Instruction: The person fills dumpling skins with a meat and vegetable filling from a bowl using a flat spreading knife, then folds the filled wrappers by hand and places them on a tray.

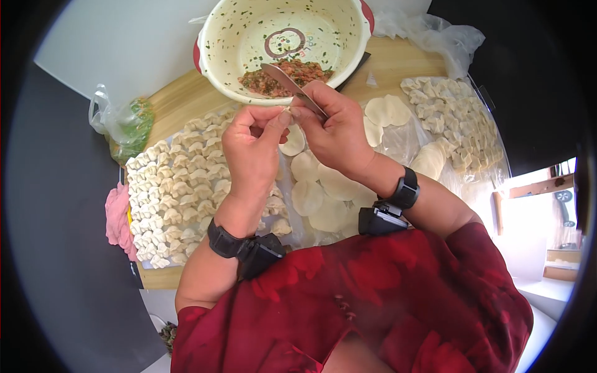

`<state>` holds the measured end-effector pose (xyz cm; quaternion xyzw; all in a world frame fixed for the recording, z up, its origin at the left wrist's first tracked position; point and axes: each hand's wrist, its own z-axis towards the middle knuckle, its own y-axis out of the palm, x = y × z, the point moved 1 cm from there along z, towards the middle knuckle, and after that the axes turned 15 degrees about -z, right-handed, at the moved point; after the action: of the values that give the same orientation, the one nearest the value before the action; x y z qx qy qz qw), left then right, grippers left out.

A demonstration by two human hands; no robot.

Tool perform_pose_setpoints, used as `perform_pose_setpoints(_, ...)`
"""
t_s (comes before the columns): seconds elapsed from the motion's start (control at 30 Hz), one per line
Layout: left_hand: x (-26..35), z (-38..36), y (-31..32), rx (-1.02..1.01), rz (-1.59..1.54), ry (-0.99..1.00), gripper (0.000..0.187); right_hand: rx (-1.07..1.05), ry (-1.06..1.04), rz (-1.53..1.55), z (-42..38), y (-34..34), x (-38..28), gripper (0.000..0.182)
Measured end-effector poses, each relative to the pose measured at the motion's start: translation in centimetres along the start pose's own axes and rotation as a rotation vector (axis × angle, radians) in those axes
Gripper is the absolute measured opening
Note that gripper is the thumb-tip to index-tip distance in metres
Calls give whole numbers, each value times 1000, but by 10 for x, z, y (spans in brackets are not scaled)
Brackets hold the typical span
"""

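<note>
My left hand [254,140] and my right hand [333,127] meet fingertip to fingertip at the front rim of the big bowl. Both pinch a small dumpling [288,109], mostly hidden by the fingers. A flat metal knife [283,79] is also gripped in my right hand, its blade pointing up and left over the bowl. Red-and-green minced filling [305,71] lies at the near side of the white bowl [217,31]. Below my hands, round dough wrappers [329,214] overlap on the table. Left of them, rows of folded dumplings [180,186] cover a sheet.
More dumplings [454,118] fill a tray at the right. Stacked wrappers [388,112] and a dough piece [433,158] lie beside it. A plastic bag with green contents [132,127] and a pink cloth [118,214] sit at the left table edge. Crumpled clear plastic [457,40] is at the back right.
</note>
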<state>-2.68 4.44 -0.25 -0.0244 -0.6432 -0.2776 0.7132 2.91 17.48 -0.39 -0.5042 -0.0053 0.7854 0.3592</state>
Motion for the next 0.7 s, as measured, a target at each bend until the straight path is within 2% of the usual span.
perform_pose_setpoints(0.13, -13, 3, 0, 0, -147, 54, 8, 0, 14, 30, -2, -2, 5, 6)
perform_pose_setpoints(0.2, -16, 2, -4, -46, -158, -3, 9, 36, 33, -23, -7, -12, 7, 7)
perform_pose_setpoints(0.27, -10, -2, -6, -119, -60, -151, 20, -114, -22, 34, -12, -23, 12, 9)
perform_pose_setpoints(0.3, -2, -6, -1, -145, -69, -161, 20, -215, 65, -50, -14, -37, 9, 9)
perform_pose_setpoints(0.37, 15, -15, 6, -223, 94, -282, 33, -180, 70, -93, -23, -58, 13, 10)
perform_pose_setpoints(0.47, 20, -14, -7, -289, 151, -288, 41, -103, 42, -177, -38, -97, 23, 10)
perform_pose_setpoints(0.53, 23, -16, -12, -283, 129, -291, 36, -22, 159, -357, -50, -127, 32, 9)
perform_pose_setpoints(0.7, 21, -20, -28, -270, 158, -314, 27, 234, 320, -516, -80, -201, 60, 11)
